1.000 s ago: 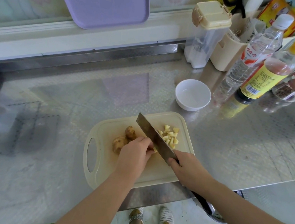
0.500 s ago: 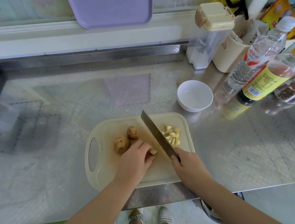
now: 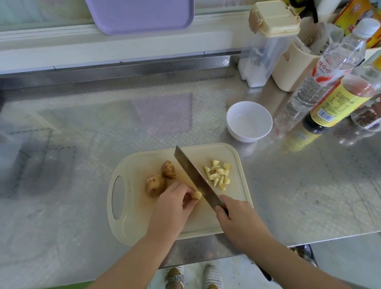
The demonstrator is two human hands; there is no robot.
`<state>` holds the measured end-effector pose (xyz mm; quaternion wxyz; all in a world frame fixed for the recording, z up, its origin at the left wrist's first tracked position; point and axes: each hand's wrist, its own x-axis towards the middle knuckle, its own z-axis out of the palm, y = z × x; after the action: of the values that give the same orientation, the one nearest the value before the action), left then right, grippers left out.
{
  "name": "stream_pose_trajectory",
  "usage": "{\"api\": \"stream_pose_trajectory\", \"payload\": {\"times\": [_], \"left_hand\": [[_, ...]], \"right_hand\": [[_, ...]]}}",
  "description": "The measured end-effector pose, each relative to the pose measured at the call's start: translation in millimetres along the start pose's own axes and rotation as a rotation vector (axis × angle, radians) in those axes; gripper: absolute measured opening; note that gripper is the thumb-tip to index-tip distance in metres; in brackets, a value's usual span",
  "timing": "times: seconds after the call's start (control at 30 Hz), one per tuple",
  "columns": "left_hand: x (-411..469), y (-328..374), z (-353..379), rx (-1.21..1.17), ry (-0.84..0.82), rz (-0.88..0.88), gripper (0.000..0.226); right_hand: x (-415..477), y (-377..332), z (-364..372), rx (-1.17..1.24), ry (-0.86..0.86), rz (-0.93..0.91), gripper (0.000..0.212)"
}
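A cream cutting board [image 3: 130, 226] lies near the counter's front edge. My right hand [image 3: 239, 219] grips the handle of a cleaver [image 3: 196, 179], whose blade runs diagonally across the board. My left hand [image 3: 173, 208] pinches a small ginger piece [image 3: 196, 195] right against the blade's left side. Two brown ginger knobs [image 3: 155, 183] sit left of the blade. To the blade's right lies a pile of several yellow cut ginger bits [image 3: 217, 176].
A white bowl [image 3: 249, 121] stands behind the board. Bottles [image 3: 325, 75], a spice jar [image 3: 374, 115], a cream-lidded container [image 3: 268, 43] and a utensil holder [image 3: 293, 68] crowd the back right. A purple board [image 3: 136, 5] leans on the wall. The steel counter [image 3: 83, 136] stretches left.
The cleaver's blade has shifted slightly right, away from my left hand, and a cut ginger piece now shows at my left fingertips. The two brown knobs are more exposed.
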<state>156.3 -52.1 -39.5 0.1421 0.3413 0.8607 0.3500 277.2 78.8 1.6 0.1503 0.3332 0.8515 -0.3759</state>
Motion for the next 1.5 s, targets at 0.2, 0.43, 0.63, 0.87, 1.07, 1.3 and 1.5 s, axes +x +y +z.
{"api": "stream_pose_trajectory", "payload": {"times": [0.2,0.43,0.63,0.87,1.07,1.3,1.5], "left_hand": [[-2,-2,0,0.011,0.008,0.019,0.013],[-3,-6,2,-0.003,0.004,0.032,0.011],[-3,-10,2,0.012,0.0,0.052,0.011],[-3,-11,2,0.038,0.027,0.074,0.01],[-3,-10,4,0.053,0.002,0.049,0.021],[0,-4,6,0.105,0.002,0.023,0.022],[-3,-8,2,0.107,-0.021,0.032,0.016]], "right_hand": [[-1,-1,5,-0.027,0.004,-0.009,0.022],[1,-2,7,-0.041,0.001,-0.016,0.022],[3,-4,10,-0.029,-0.001,0.007,0.023],[16,-12,17,-0.031,-0.01,0.029,0.024],[20,-12,11,-0.046,0.062,0.013,0.022],[11,1,-4,-0.043,0.053,0.0,0.023],[6,-2,-5,-0.049,0.032,-0.029,0.025]]}}
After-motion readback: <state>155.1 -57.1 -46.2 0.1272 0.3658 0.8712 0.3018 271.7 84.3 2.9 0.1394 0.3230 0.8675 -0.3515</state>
